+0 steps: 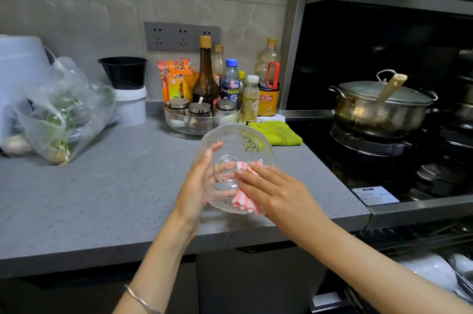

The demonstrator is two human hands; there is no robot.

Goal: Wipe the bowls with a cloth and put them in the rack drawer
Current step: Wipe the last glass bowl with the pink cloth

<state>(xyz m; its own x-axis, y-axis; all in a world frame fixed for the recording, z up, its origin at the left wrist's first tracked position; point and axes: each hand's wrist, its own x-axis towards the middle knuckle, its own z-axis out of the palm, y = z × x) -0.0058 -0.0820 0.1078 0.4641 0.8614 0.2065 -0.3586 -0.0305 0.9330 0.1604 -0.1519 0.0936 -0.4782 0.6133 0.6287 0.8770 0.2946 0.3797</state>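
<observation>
A grey speckled counter runs along a tiled wall, with bottles and jars at the far side and a stove with a lidded pot to the right. Above the counter's near edge, the left hand grasps a clear glass bowl, tilted with its base towards the camera. The right hand, fingers flat, presses a pink-and-white cloth against the bowl's underside. At the near right, what seems to be the open rack drawer holds white dishes.
</observation>
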